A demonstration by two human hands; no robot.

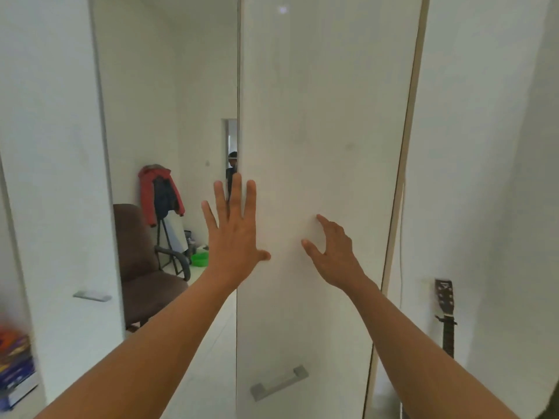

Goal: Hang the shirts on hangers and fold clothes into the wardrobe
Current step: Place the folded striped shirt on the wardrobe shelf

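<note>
Stacked items, brightly coloured and too blurred to identify, sit at the far left edge on a shelf. Next to them stands a white door panel with a small grey handle. Right of that, a tall mirror-like panel shows a room: a brown office chair, a red jacket hanging above it, and a green basin on the floor behind the armrest.

The left grip, a bare hand, lies flat with its fingers straight and spread wide, holding nothing. It rests across the seam where the mirror-like panel meets the wardrobe door, thumb pointing right onto the white surface.

That wardrobe door fills the middle of the view, glossy and white, with a grey bar handle low down, well below both hands. The right grip is on the door just beside the left one, also wide and holding nothing; its fingers are slightly bent, fingertips meeting the surface and thumb stretched out to the left.

Past the door's pale right edge, a guitar leans upright against the white wall, its headstock and part of the neck visible.
</note>
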